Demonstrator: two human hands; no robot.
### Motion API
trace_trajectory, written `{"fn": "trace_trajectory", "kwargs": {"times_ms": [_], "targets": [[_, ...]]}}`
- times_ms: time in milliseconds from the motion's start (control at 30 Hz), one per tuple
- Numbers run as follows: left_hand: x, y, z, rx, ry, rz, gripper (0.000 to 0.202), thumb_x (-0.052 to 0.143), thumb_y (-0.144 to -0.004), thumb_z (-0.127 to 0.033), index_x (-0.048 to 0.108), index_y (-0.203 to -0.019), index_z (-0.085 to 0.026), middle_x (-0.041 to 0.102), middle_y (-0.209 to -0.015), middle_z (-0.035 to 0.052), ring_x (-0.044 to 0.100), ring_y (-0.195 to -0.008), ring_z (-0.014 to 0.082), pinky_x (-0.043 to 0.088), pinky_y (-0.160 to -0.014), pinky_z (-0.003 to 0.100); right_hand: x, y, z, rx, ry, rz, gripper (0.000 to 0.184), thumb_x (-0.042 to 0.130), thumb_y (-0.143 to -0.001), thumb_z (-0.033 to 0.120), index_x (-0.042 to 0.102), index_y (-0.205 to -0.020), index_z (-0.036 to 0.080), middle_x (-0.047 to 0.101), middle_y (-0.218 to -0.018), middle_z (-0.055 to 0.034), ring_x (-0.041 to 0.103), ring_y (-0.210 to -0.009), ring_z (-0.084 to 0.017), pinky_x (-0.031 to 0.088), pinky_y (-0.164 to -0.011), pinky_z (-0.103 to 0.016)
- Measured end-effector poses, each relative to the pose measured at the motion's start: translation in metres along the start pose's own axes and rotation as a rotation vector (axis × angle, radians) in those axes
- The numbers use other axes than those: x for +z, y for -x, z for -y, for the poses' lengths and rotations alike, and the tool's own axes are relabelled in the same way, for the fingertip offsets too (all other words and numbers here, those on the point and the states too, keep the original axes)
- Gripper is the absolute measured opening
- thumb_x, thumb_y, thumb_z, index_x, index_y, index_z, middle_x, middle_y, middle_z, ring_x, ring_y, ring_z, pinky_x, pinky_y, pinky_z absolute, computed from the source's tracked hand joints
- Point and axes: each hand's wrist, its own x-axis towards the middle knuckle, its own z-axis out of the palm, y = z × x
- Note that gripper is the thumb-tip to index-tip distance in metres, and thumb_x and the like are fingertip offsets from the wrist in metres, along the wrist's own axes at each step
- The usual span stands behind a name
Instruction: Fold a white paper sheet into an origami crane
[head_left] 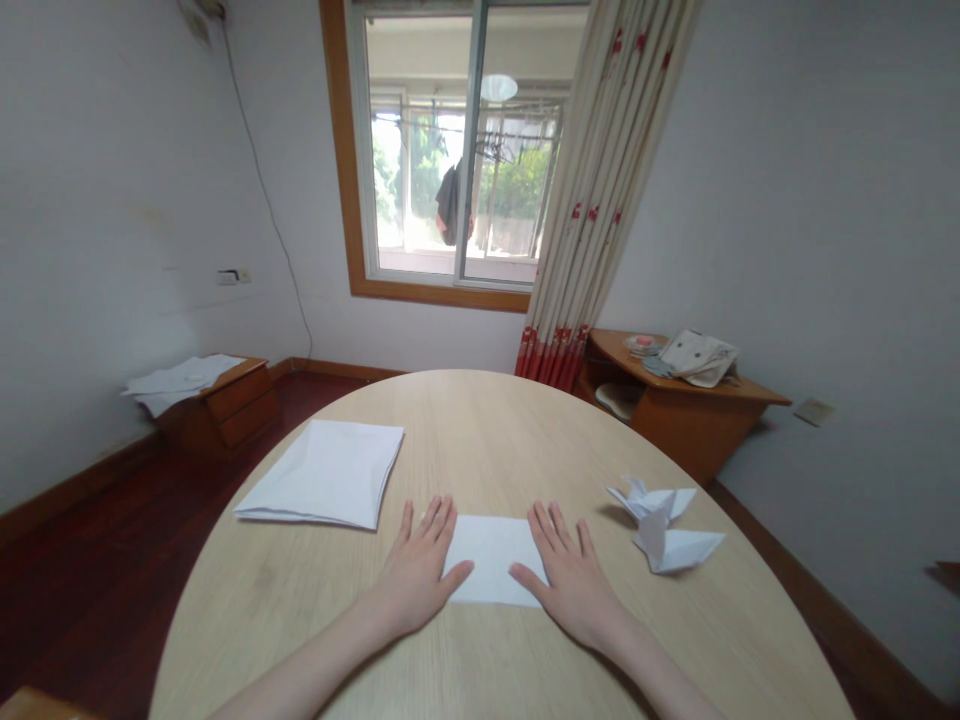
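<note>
A small white sheet of paper (491, 560) lies flat on the round wooden table (457, 660), in front of me. My left hand (422, 565) rests on its left edge, fingers stretched out and thumb on the paper. On the opposite edge lies my right hand (568, 570), also flat with its fingers spread. Neither hand grips anything. Farther left sits a stack of larger white paper (326, 475). To the right of my right hand stand two folded paper birds, one behind (660, 500) and one nearer (682, 550).
At the back left is a small wooden cabinet (244, 405) with papers (184, 380) on top. A wooden corner desk (690, 430) at the right holds a cloth bag (697, 357). Behind the table, a long curtain (592, 210) hangs beside the window (420, 180).
</note>
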Motion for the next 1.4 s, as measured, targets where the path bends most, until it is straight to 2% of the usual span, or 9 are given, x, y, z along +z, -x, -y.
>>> {"fn": "trace_trajectory", "kwargs": {"times_ms": [133,267,433,633,800,933,1067,1267,1400], "targets": [[-0.004,0.001,0.001,0.129,0.05,0.007,0.068,0.03,-0.096,-0.056,0.022,-0.148,-0.014,0.021,-0.153,0.0133,0.016,-0.143,0.0264,0.008,-0.115,0.056,0.001,-0.001,0.0,-0.028,-0.001,-0.027,0.082,0.02,-0.09,0.069,0.018,-0.149,0.013,0.012,-0.155,-0.0114,0.006,-0.144,-0.03,0.004,-0.114,-0.057],[-0.009,0.003,0.0,0.19,0.076,0.037,0.088,0.051,-0.082,-0.067,0.02,-0.149,-0.017,0.024,-0.153,0.0124,0.02,-0.142,0.031,0.01,-0.114,0.057,-0.002,-0.001,0.0,-0.076,-0.013,-0.026,0.077,0.022,-0.091,0.067,0.022,-0.149,0.015,0.015,-0.155,-0.009,0.005,-0.144,-0.03,0.005,-0.115,-0.056],[-0.012,0.002,0.004,0.191,0.103,0.002,0.09,0.065,-0.074,-0.056,0.026,-0.147,-0.02,0.034,-0.15,0.011,0.03,-0.138,0.0314,0.017,-0.114,0.053,-0.005,-0.002,-0.002,-0.101,-0.034,-0.019,0.073,0.024,-0.092,0.064,0.025,-0.148,0.016,0.018,-0.154,-0.0087,0.007,-0.144,-0.031,0.005,-0.114,-0.058],[-0.011,0.003,0.004,0.191,0.12,-0.066,0.082,0.066,-0.075,-0.048,0.033,-0.145,-0.021,0.043,-0.145,0.0092,0.035,-0.136,0.0306,0.024,-0.113,0.049,-0.009,0.0,-0.002,-0.128,-0.072,-0.048,0.067,0.03,-0.094,0.057,0.026,-0.148,0.018,0.022,-0.154,-0.0079,0.014,-0.143,-0.03,0.008,-0.114,-0.057],[-0.014,0.003,0.003,0.18,0.151,-0.055,0.08,0.068,-0.074,-0.05,0.038,-0.143,-0.023,0.043,-0.145,0.0084,0.036,-0.135,0.0306,0.025,-0.113,0.051,-0.011,0.0,-0.003,-0.138,-0.081,-0.057,0.063,0.032,-0.094,0.056,0.03,-0.147,0.022,0.028,-0.152,-0.0076,0.02,-0.142,-0.029,0.011,-0.114,-0.056],[-0.02,0.003,0.006,0.187,0.219,-0.013,0.078,0.068,-0.075,-0.046,0.038,-0.143,-0.022,0.041,-0.146,0.0081,0.035,-0.136,0.0289,0.023,-0.114,0.051,-0.011,0.0,-0.003,-0.123,-0.049,-0.019,0.064,0.032,-0.094,0.056,0.03,-0.147,0.02,0.024,-0.154,-0.0071,0.017,-0.142,-0.03,0.011,-0.114,-0.055],[-0.027,0.004,0.011,0.227,0.293,0.013,0.064,0.065,-0.079,-0.037,0.045,-0.138,-0.023,0.046,-0.142,0.0084,0.039,-0.134,0.0269,0.023,-0.114,0.051,-0.013,0.002,-0.002,-0.125,-0.045,0.0,0.063,0.031,-0.095,0.056,0.028,-0.147,0.021,0.022,-0.154,-0.0072,0.015,-0.143,-0.029,0.011,-0.114,-0.056],[-0.034,0.005,0.013,0.231,0.306,-0.007,0.053,0.066,-0.078,-0.036,0.057,-0.129,-0.021,0.055,-0.135,0.0097,0.047,-0.128,0.0266,0.029,-0.112,0.047,-0.014,0.002,-0.001,-0.121,-0.057,0.025,0.063,0.029,-0.095,0.054,0.025,-0.148,0.018,0.02,-0.154,-0.0072,0.012,-0.143,-0.029,0.009,-0.115,-0.057],[-0.036,0.005,0.014,0.265,0.29,-0.058,0.045,0.063,-0.082,-0.039,0.061,-0.123,-0.021,0.061,-0.128,0.0082,0.053,-0.123,0.0252,0.039,-0.106,0.041,-0.011,0.002,-0.002,-0.143,-0.063,0.004,0.064,0.028,-0.095,0.055,0.024,-0.148,0.019,0.018,-0.155,-0.0063,0.008,-0.144,-0.03,0.009,-0.115,-0.057]]}}
